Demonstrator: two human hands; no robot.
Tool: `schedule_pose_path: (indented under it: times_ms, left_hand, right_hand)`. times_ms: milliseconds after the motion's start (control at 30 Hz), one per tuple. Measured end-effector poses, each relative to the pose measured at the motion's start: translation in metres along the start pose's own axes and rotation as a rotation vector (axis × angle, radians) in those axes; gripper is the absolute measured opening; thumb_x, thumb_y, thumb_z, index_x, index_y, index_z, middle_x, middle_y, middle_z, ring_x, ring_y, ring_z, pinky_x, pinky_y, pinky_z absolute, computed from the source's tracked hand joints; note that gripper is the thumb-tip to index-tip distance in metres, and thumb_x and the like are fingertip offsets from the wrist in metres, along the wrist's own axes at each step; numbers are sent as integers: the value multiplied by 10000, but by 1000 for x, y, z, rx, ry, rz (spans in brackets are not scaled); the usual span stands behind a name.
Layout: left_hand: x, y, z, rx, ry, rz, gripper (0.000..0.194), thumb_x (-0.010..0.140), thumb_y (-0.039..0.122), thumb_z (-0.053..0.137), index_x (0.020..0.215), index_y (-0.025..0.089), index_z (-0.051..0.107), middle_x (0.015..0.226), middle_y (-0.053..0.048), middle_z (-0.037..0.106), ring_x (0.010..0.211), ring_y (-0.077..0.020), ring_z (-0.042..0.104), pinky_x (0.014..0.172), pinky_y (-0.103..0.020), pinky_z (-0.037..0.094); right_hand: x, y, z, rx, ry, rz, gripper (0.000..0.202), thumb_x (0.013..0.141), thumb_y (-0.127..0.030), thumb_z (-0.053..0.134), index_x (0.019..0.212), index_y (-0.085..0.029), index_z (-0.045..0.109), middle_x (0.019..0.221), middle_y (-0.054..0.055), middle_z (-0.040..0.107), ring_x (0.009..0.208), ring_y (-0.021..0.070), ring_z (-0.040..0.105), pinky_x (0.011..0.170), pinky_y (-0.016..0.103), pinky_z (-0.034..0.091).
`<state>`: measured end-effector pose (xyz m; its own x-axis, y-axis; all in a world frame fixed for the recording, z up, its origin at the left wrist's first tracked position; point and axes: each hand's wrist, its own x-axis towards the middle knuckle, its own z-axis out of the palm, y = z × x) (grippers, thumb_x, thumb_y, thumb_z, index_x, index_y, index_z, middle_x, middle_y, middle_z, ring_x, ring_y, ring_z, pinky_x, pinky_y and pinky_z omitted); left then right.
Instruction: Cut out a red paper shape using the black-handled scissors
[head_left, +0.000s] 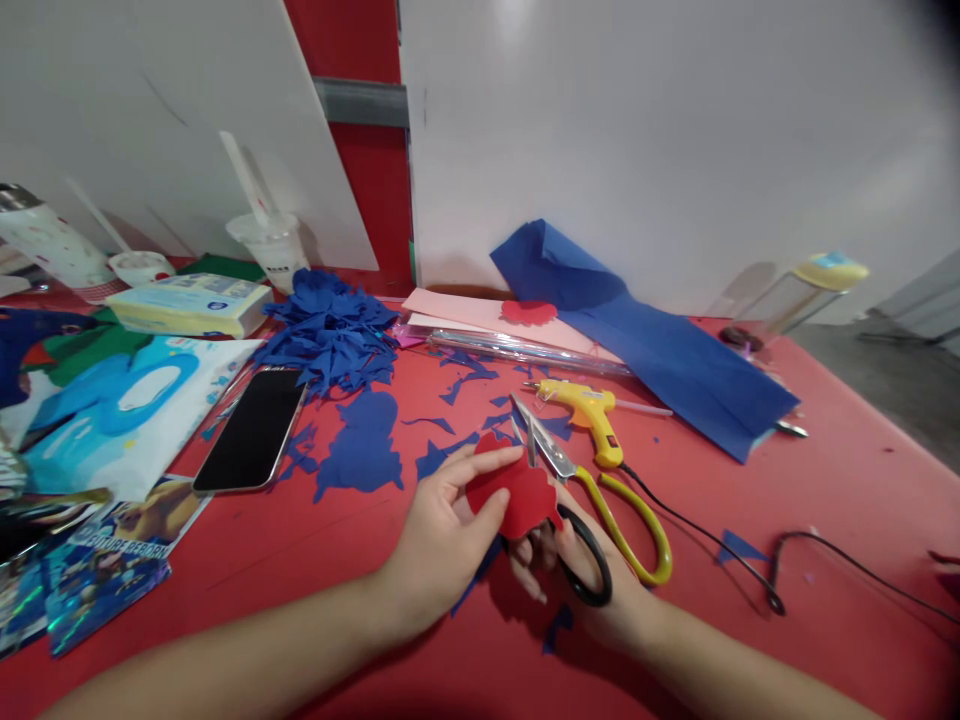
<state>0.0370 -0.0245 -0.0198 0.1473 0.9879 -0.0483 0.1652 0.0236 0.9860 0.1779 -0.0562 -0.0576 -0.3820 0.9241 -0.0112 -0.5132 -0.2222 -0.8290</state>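
Note:
My left hand (431,545) pinches a red paper cutout (526,505) with a scalloped edge between thumb and fingers. Under and beside it, my right hand (619,602) grips black-handled scissors (602,580); their blades reach up at the paper's upper edge, and some right fingers are hidden behind the paper. Just beyond lies a second pair of scissors (661,548) with yellow handles. A yellow glue gun (592,408) rests behind these, its black cord trailing right. Left of my hands is a blue paper cutout (364,445), with blue scraps scattered around.
Behind are a pile of blue paper pieces (330,325), a long blue sheet (652,335), pink sheets (457,308) and another red cutout (529,312). Left are a phone (251,430), a tissue pack (195,303), a cup (270,245) and shiny packets (109,590). A clear container (802,290) lies right.

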Motion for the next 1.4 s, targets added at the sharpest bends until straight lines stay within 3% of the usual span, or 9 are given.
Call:
schedule_pose_path:
  times_ms: [300,400,500,700,933,1100,1200,1300,1400]
  left_hand:
    - [7,6,-7,-47,-68,49,286,740,115,532,995,168,652,1056,-66,653,1092,-182,529,964,-302,396]
    - [13,9,-12,-17,-153,79,291,733,93,521,988,169,640,1042,-60,653,1009,-172,577,926,-297,423]
    - [19,10,-18,78,-309,105,302,700,50,507,936,171,651,977,-48,665,949,-171,598,897,-292,431]
    - [20,13,-25,273,-505,157,320,686,46,472,938,198,599,982,-25,645,932,-176,589,854,-282,433]
    - [18,19,-27,271,-511,144,335,641,59,519,935,218,548,865,-7,605,854,-182,576,772,-267,441]
    - [21,7,-21,103,-458,-71,349,668,123,577,1001,204,511,739,24,583,538,-92,513,506,-193,398]
    - [19,-2,-10,-122,-403,-225,144,711,202,603,842,154,569,766,-16,620,673,-128,584,602,-217,449]
    - [14,-8,2,-408,-303,-399,208,690,265,661,830,118,614,735,-37,647,671,-146,610,640,-249,471]
    - [10,-12,9,-639,-261,-487,234,660,271,703,800,98,630,687,-43,659,610,-132,610,635,-249,480]
  right_hand:
    - [3,-6,4,-97,118,53,403,695,-550,625,819,-228,417,600,-64,479,398,64,404,406,204,293]
    - [5,-8,2,-57,184,39,384,713,-545,607,819,-235,406,589,-53,492,413,79,412,396,209,310]
    - [8,-11,-3,-92,276,14,403,690,-552,621,806,-238,397,530,-81,435,381,77,392,359,199,308]
    - [12,-17,-3,-270,304,9,346,682,-291,684,758,-244,350,511,-119,392,343,45,333,343,170,271]
    - [11,-17,2,-379,248,-27,364,670,-237,659,713,-234,297,502,-128,316,377,38,256,374,160,218]
    - [10,-11,-1,-448,350,-144,351,678,-179,637,716,-237,293,561,-110,305,416,48,294,406,173,244]
    - [9,-9,-2,-512,409,-204,343,684,-159,623,716,-241,291,585,-99,307,428,56,307,406,185,242]
    - [9,-7,-3,-564,451,-256,330,683,-143,614,722,-240,301,599,-91,309,440,60,299,409,194,237]
    - [8,-5,-3,-598,470,-306,321,678,-122,605,724,-240,310,598,-92,302,442,61,284,414,199,231]
